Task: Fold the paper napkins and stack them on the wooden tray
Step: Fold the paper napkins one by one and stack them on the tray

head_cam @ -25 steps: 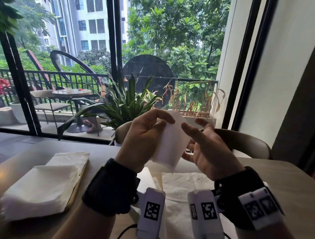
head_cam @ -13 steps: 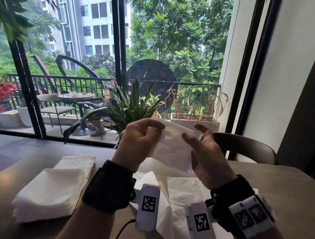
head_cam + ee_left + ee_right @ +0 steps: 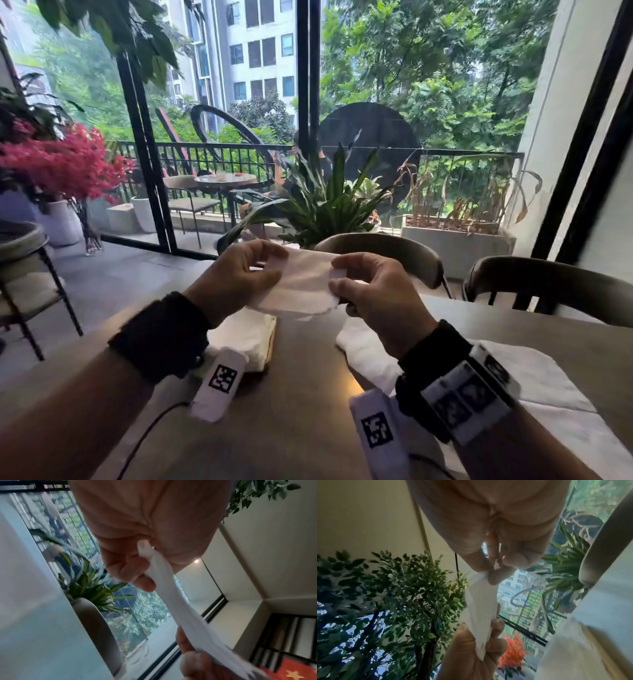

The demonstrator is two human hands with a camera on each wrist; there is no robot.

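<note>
Both hands hold one folded white napkin (image 3: 301, 287) level in the air above the table. My left hand (image 3: 279, 265) pinches its left end between thumb and fingers. My right hand (image 3: 337, 275) pinches the right end, where a small corner sticks up. The left wrist view has the napkin (image 3: 171, 601) stretched from my left hand (image 3: 147, 563) down to the other hand. In the right wrist view my right hand (image 3: 494, 569) pinches the strip (image 3: 481, 608). Below my left wrist lies the wooden tray (image 3: 272, 342) with a stack of folded napkins (image 3: 243, 337).
Unfolded napkins (image 3: 513, 387) lie spread on the table (image 3: 301, 394) under my right wrist. Two chairs (image 3: 383, 253) (image 3: 548, 277) stand at the far edge, with a potted plant (image 3: 329, 205) behind. A black cable (image 3: 147, 435) runs along the near left.
The napkin hung upright from my left hand; now both hands pinch it and hold it flat. The hands have moved left, and the tray is now under my left wrist.
</note>
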